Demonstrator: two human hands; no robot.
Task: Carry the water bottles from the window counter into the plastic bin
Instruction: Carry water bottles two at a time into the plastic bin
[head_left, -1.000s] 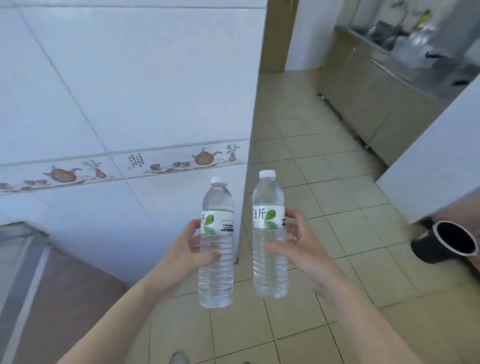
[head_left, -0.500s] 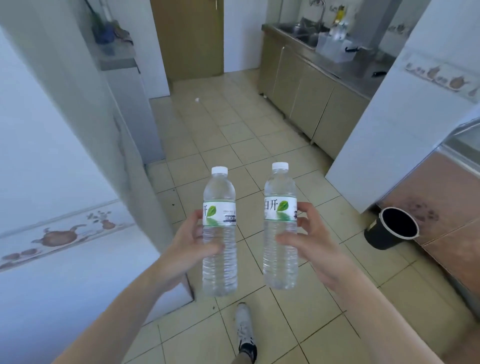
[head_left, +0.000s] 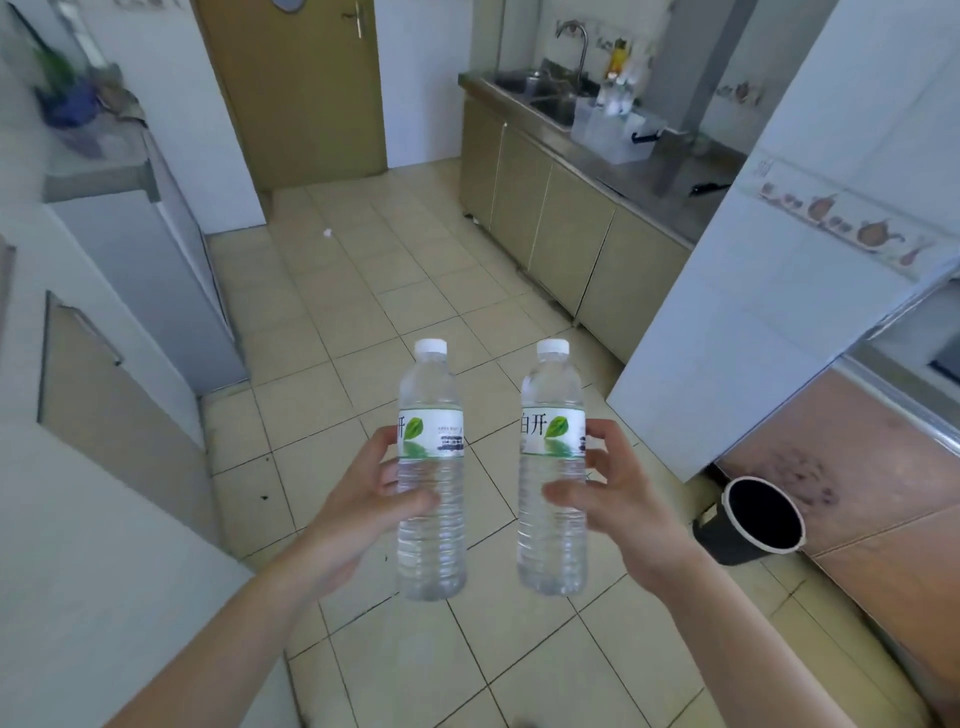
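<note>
Above the beige tiled floor (head_left: 415, 291), two clear water bottles are held upright, side by side and apart. Left hand (head_left: 363, 514) grasps the left bottle (head_left: 430, 499) around its middle, thumb across the front below the label. Right hand (head_left: 618, 504) grasps the right bottle (head_left: 551, 493) likewise, fingers curled behind the label. Both have white caps and green-leaf labels. Near the right hand, a black bin (head_left: 748, 519) stands on the floor. Far ahead, a clear plastic bin (head_left: 613, 132) sits on the steel surface (head_left: 675, 208) beside the sink (head_left: 545, 98).
</note>
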